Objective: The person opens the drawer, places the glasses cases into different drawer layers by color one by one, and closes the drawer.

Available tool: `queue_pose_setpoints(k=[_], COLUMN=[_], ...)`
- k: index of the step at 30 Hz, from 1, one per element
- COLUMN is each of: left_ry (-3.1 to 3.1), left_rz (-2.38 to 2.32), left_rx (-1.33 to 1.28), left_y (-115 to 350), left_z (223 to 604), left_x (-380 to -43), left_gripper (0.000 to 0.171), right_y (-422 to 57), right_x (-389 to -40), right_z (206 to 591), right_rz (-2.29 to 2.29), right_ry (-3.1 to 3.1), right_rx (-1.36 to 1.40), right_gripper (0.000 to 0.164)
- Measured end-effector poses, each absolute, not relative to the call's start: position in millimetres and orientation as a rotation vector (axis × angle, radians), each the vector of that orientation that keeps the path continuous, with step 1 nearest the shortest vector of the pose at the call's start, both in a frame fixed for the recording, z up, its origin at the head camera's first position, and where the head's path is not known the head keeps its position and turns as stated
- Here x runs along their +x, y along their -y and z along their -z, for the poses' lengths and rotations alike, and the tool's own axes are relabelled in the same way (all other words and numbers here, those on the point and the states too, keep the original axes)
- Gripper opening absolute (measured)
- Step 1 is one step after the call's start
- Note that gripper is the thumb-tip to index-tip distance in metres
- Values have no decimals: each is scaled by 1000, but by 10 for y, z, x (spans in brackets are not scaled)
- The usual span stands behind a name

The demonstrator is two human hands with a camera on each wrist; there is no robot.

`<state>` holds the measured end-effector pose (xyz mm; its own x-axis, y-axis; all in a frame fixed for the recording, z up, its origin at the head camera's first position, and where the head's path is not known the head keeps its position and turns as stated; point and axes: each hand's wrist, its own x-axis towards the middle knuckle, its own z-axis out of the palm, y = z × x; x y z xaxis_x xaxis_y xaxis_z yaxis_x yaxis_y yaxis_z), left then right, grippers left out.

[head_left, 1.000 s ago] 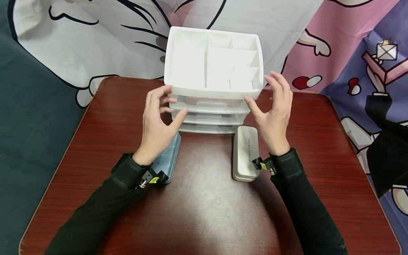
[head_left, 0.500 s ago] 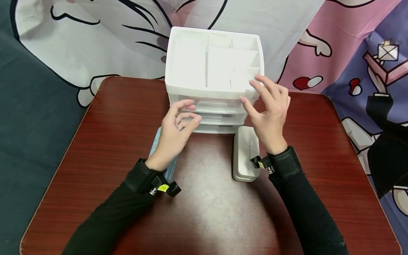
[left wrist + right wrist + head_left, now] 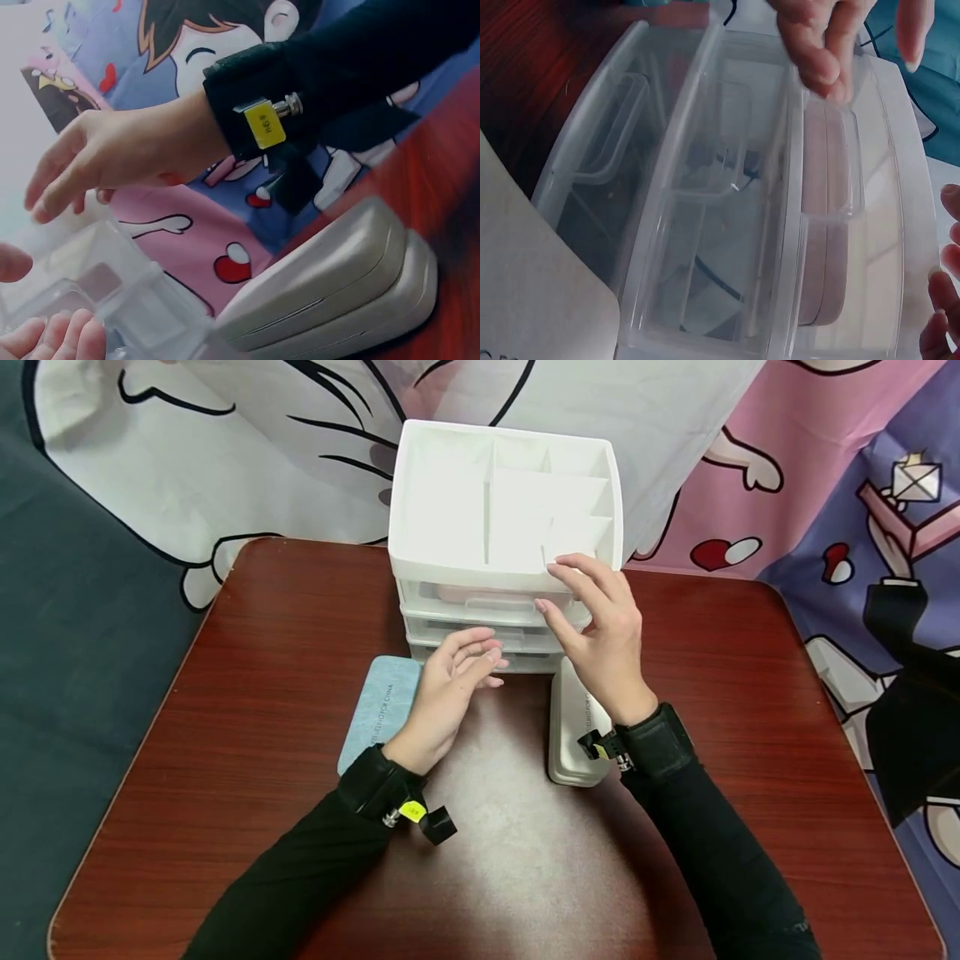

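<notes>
A white desktop drawer unit [image 3: 442, 572] with see-through drawers stands at the back of the table. Its divided top tray holds nothing visible. Through the top drawer's front, in the right wrist view, shows a pink case [image 3: 823, 255]. My left hand [image 3: 450, 693] hovers before the lower drawers, fingers loosely bent and thumb near them, holding nothing. My right hand [image 3: 600, 635] is raised at the unit's front right, thumb and fingers apart before the top drawer and the tray's front edge. Nothing lies between them.
Left of the unit's front lies a light-blue case [image 3: 382, 706], partly behind my left hand. A grey-white case [image 3: 573, 743] lies below my right hand and wrist. Patterned cloth [image 3: 720, 535] hangs behind the wooden table [image 3: 247, 710].
My left hand has moved from the unit's left side rightward and down to the drawer fronts. My right hand has shifted left from the right side. The unit and cases stay put.
</notes>
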<state>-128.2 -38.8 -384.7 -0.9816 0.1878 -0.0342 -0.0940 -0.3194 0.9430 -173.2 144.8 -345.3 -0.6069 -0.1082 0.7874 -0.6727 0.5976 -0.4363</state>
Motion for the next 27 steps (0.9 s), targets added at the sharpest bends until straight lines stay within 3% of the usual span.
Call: queue_pose_setpoints(k=[9,19,27], left_ry=[-1430,-1232,-1152], left_rz=[-2519,-2591,-2614], left_rx=[-124,-304,-280], left_y=[265,173,174], left_z=[3979,4103,4094], left_x=[-1314,-1447,-1508], left_gripper=[45,46,12], right_y=[-1434,-1555,-1639], right_x=[-1753,-1807,-1832], right_z=[3462,3456,3427], right_rz=[-972,-997,-1022], right_ry=[2125,2126,2102], right_rx=[624,544,464], right_gripper=[37,25,22])
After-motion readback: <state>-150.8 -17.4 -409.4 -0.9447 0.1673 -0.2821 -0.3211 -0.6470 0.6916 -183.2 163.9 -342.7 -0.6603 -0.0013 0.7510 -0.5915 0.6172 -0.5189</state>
